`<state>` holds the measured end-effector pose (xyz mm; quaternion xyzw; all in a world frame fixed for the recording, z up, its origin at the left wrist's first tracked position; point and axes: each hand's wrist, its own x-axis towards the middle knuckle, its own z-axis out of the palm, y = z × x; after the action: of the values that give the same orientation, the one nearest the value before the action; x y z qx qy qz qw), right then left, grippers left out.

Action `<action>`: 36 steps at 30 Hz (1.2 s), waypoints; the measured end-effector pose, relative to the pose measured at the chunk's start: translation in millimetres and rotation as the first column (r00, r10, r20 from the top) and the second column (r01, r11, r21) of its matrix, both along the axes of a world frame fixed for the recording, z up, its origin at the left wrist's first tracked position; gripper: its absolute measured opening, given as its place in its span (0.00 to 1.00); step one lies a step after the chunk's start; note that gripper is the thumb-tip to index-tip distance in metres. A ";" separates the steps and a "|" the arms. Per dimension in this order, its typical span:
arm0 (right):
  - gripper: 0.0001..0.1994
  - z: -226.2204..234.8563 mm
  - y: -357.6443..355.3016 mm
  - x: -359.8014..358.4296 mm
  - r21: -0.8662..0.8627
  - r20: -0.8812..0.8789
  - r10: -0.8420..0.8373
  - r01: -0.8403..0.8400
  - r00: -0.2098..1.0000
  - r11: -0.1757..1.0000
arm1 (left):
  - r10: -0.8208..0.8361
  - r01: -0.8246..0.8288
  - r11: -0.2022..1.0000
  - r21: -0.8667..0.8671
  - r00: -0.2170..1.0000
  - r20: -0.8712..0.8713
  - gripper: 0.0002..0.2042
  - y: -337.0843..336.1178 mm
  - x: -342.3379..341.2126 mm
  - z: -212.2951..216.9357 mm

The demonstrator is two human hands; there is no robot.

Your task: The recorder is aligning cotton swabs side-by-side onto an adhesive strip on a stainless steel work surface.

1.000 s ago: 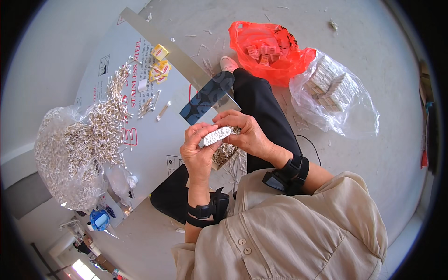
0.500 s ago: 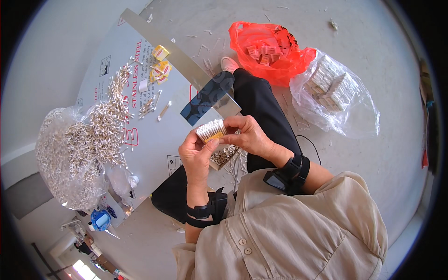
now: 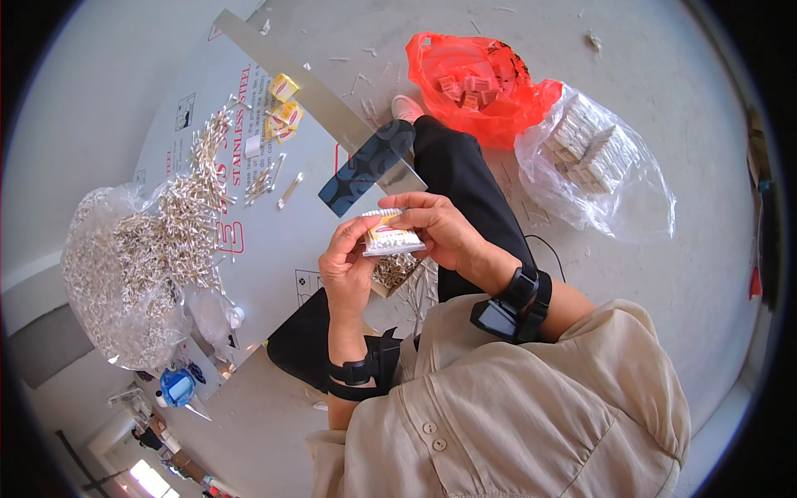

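Between both hands is a small pack of cotton swabs (image 3: pixel 392 241), with rows of white tips showing and a yellow label piece on top. My left hand (image 3: pixel 346 264) grips its left end, fingers over the top. At the other end my right hand (image 3: pixel 448 236) is closed on the pack, with fingertips on the yellow piece. Just below the hands, an open box of loose swabs (image 3: pixel 393 272) is partly hidden by them. Left of the hands, loose cotton swabs (image 3: pixel 189 217) are heaped on the table (image 3: pixel 274 249), spilling from a clear plastic bag (image 3: pixel 91 282).
Yellow label pieces (image 3: pixel 285 116) lie on the table near a metal strip (image 3: pixel 309 83). A dark patterned sheet (image 3: pixel 365 170) lies at its edge. On the floor, a red bag (image 3: pixel 427 83) holds small packs; a clear bag (image 3: pixel 639 212) beside it holds stacked white packs.
The swab pack has been turned in my hands; its tips pointed up before and now face toward me. My right fingers have shifted onto the yellow piece on top.
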<state>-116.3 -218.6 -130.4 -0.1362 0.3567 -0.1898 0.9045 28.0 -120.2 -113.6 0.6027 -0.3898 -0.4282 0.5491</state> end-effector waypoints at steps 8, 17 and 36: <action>0.12 -8.4 1.1 -1.5 0.099 -0.018 -0.011 0.013 1.000 0.995 | -0.030 0.055 0.980 0.192 0.991 -0.131 0.23 -1.6 -1.3 15.1; 0.06 -20.2 10.1 2.6 0.319 0.097 -0.010 -0.022 0.995 0.947 | -0.082 0.082 0.995 0.050 0.997 -0.014 0.19 -9.6 -11.7 7.5; 0.11 -23.8 15.0 43.0 -0.505 -0.238 0.057 -0.173 0.970 0.845 | 0.370 -0.373 0.926 0.053 0.873 -0.318 0.08 -0.4 2.9 -53.4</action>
<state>-73.3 -203.7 -154.1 -0.4174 0.3778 -0.2089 0.7996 30.9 -120.6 -167.0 0.5853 -0.1743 -0.4054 0.6802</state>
